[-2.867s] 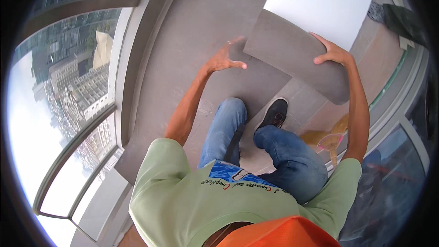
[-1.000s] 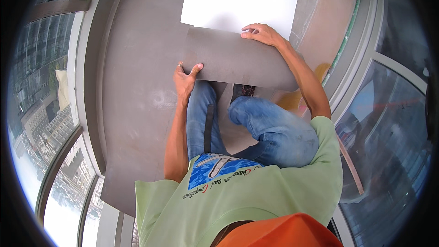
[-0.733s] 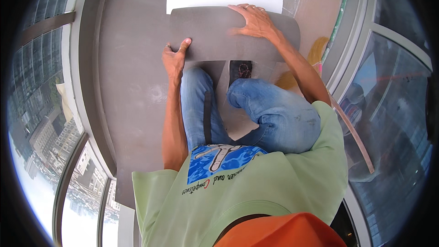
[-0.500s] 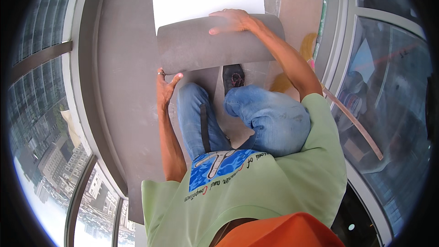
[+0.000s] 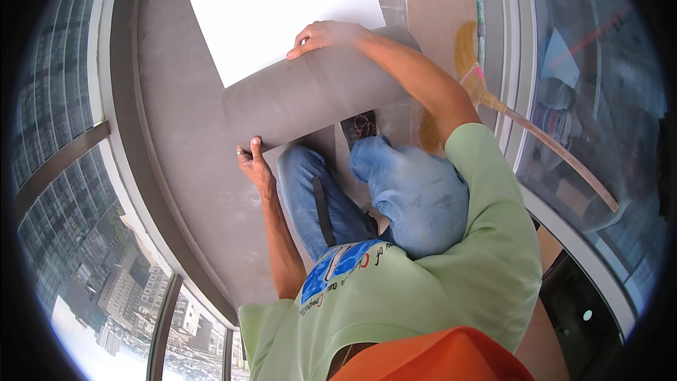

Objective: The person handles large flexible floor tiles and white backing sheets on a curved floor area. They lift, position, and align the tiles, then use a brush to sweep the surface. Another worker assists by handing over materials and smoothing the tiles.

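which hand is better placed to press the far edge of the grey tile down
Right. The right hand already grips the grey tile's far edge; the left hand sits at its near corner.

The left hand [image 5: 252, 162] is low and near the knees, thumb raised, fingers curled, forearm running back to the torso. The right hand [image 5: 321, 34] stretches far forward, arm nearly straight, fingers bent downward over an edge
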